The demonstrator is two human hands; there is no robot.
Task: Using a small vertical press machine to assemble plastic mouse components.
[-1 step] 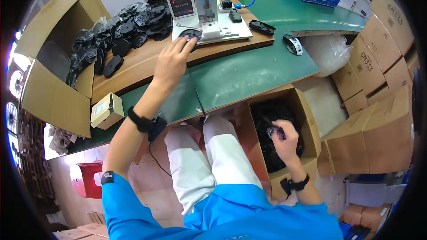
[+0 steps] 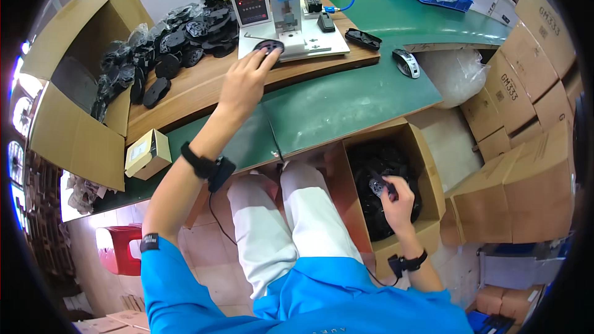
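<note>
At the far middle of the green-topped bench (image 2: 346, 111), I have the left hand (image 2: 244, 80) over a round black plastic disc (image 2: 272, 44), which sits at the near left corner of the white base (image 2: 325, 44) of a benchtop press (image 2: 288, 9); its fingertips touch the disc, perhaps to steady it, though I cannot tell whether they pinch. Near right, the right hand (image 2: 399, 204) has thumb and fingers closed on a small black piece (image 2: 391, 190) within an open cardboard carton (image 2: 428, 164), its shape unclear to me. That carton stands right of the legs (image 2: 312, 210), I judge for easy reach; likewise, the heap of black plastic parts (image 2: 198, 28) lies left of the press.
</note>
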